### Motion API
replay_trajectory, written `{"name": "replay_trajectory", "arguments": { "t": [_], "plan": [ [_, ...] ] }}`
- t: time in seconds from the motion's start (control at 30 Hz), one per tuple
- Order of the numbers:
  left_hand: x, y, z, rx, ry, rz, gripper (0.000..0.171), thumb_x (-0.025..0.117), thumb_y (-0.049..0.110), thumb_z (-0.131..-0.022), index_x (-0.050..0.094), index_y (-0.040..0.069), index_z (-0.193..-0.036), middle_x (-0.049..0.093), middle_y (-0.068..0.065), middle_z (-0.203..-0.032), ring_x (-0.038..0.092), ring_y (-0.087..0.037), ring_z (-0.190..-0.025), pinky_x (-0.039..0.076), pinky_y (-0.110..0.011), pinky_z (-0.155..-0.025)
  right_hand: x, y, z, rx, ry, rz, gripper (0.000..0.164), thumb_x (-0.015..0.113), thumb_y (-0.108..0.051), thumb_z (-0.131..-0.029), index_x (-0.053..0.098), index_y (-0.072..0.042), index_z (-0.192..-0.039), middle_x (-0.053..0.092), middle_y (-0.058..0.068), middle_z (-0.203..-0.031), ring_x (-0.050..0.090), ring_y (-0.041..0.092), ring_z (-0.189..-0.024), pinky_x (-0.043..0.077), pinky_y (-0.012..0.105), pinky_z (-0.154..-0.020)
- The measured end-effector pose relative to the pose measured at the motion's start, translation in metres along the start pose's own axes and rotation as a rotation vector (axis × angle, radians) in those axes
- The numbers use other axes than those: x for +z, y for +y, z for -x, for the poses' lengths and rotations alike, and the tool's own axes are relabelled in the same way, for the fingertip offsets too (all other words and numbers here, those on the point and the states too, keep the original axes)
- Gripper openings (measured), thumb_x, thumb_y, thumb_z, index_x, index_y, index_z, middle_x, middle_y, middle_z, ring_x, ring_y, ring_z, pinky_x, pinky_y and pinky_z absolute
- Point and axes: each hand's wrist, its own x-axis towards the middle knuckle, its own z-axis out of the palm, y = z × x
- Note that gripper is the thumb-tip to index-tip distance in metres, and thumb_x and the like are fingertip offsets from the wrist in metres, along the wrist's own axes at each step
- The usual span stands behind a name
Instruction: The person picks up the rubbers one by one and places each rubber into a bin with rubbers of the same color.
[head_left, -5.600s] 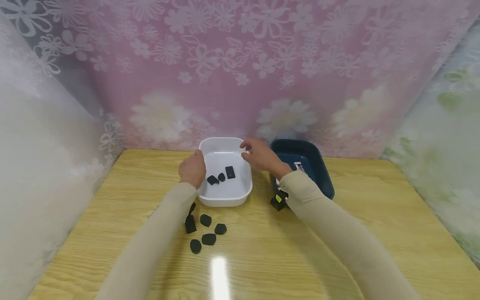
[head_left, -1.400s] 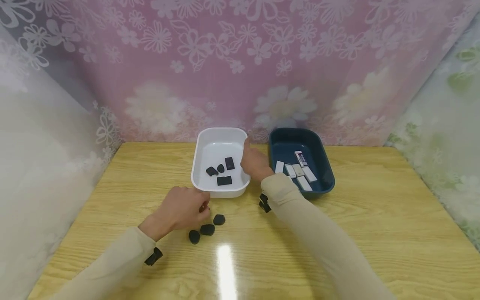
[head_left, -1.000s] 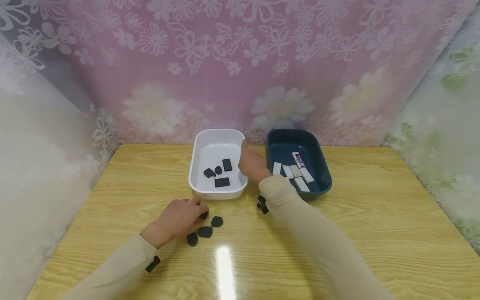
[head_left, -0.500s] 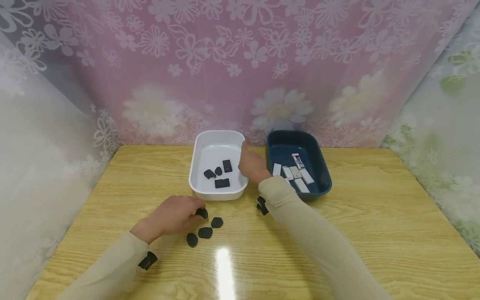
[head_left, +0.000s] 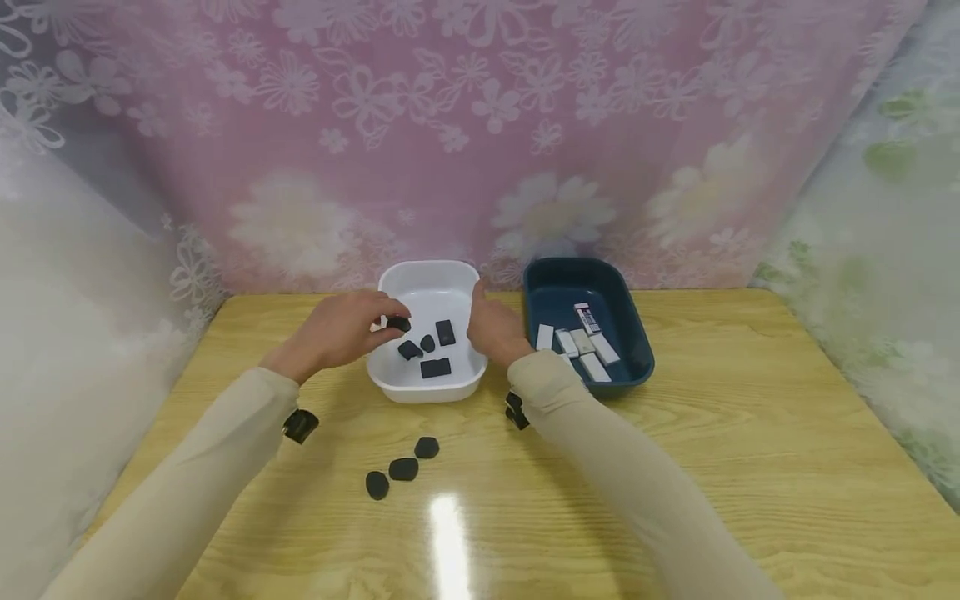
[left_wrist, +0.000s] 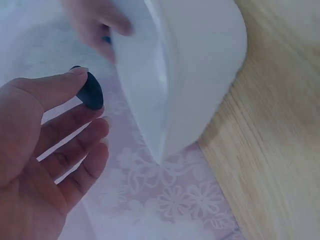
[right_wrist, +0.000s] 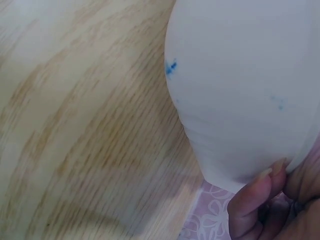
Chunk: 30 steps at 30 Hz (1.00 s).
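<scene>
My left hand (head_left: 333, 333) is over the left side of the white plastic tub (head_left: 429, 393), pinching a flat, rounded black stone (head_left: 398, 322) between thumb and fingers. In the left wrist view the stone (left_wrist: 91, 92) sits between thumb and index finger, the other fingers loosely bent. Several black pieces lie in the tub, among them a rectangular block (head_left: 436, 367) and a small rounded stone (head_left: 427, 342). At the tub's right rim my right hand (head_left: 495, 327) grips the edge. The right wrist view shows its curled fingers (right_wrist: 250, 197) against the tub's outer wall.
Three black stones (head_left: 403, 469) lie on the wooden table (head_left: 712, 467) in front of the tub. To the right stands a dark blue tub (head_left: 641, 354) holding several white blocks and a printed white-and-dark piece (head_left: 587, 318). A pink floral curtain (head_left: 450, 192) hangs behind.
My left hand has picked up a stone from the table and carried it up and forward over the white tub. One more rectangular block lies there than earliest; my right hand stays at the rim.
</scene>
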Motion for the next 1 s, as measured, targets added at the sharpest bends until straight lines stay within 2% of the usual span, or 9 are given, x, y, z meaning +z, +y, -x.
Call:
{"name": "replay_trajectory", "arguments": {
  "t": [0.2,0.4,0.57,0.6,0.8,0.9,1.0],
  "plan": [
    [0.010,-0.019,-0.031,-0.023,-0.143,-0.008,0.020,0.070,0.014,-0.088,0.069,0.008,-0.107,0.068,-0.004,-0.101,0.062,-0.021,-0.086,0.049,-0.041,-0.076,0.004,-0.006,0.005,-0.003,-0.003,0.005,0.078,0.061,-0.016,-0.092,0.013,-0.001,-0.151,0.058,0.006,-0.063,0.057,0.019,-0.051,0.046,0.032,-0.048],
    [0.024,-0.032,-0.045,-0.014,-0.263,-0.070,0.013,0.070,0.009,-0.086,0.070,0.006,-0.099,0.067,-0.007,-0.092,0.060,-0.023,-0.081,0.049,-0.041,-0.076,0.007,-0.013,0.011,-0.014,-0.006,0.007,0.079,0.062,-0.017,-0.091,0.013,-0.001,-0.151,0.057,0.005,-0.061,0.056,0.018,-0.050,0.045,0.031,-0.045],
    [0.034,-0.040,-0.037,-0.058,-0.324,-0.092,0.013,0.070,0.006,-0.084,0.071,0.007,-0.097,0.063,-0.008,-0.088,0.057,-0.026,-0.082,0.048,-0.042,-0.076,0.009,-0.024,0.011,-0.038,-0.024,0.010,0.081,0.063,-0.017,-0.091,0.011,-0.002,-0.152,0.057,0.005,-0.062,0.056,0.018,-0.049,0.044,0.030,-0.045],
    [0.039,-0.044,-0.035,-0.046,-0.315,-0.092,0.012,0.071,0.006,-0.083,0.071,0.008,-0.096,0.062,-0.007,-0.087,0.056,-0.025,-0.081,0.048,-0.041,-0.074,0.010,-0.025,0.011,-0.040,-0.026,0.010,0.082,0.063,-0.017,-0.091,0.010,-0.002,-0.152,0.058,0.005,-0.062,0.056,0.018,-0.050,0.045,0.030,-0.045],
    [0.051,-0.046,-0.028,-0.112,-0.318,-0.116,0.014,0.069,0.004,-0.083,0.071,0.007,-0.097,0.064,-0.008,-0.090,0.058,-0.024,-0.082,0.049,-0.040,-0.076,0.011,-0.032,0.010,-0.066,-0.030,0.006,0.082,0.063,-0.018,-0.091,0.010,-0.002,-0.151,0.058,0.006,-0.065,0.056,0.018,-0.050,0.045,0.030,-0.045],
    [0.049,-0.041,-0.026,-0.157,-0.338,-0.130,0.018,0.066,0.002,-0.086,0.070,0.005,-0.103,0.065,-0.010,-0.095,0.059,-0.025,-0.085,0.049,-0.041,-0.079,0.011,-0.033,0.010,-0.075,-0.028,0.003,0.081,0.063,-0.017,-0.091,0.010,-0.001,-0.151,0.058,0.006,-0.065,0.056,0.017,-0.050,0.045,0.030,-0.045],
    [0.047,-0.039,-0.024,-0.156,-0.327,-0.133,0.019,0.065,0.003,-0.087,0.068,0.005,-0.106,0.066,-0.011,-0.098,0.060,-0.025,-0.086,0.049,-0.041,-0.079,0.011,-0.034,0.009,-0.083,-0.033,0.007,0.081,0.063,-0.017,-0.092,0.011,-0.001,-0.151,0.058,0.006,-0.066,0.057,0.017,-0.051,0.046,0.030,-0.047]
  ]
}}
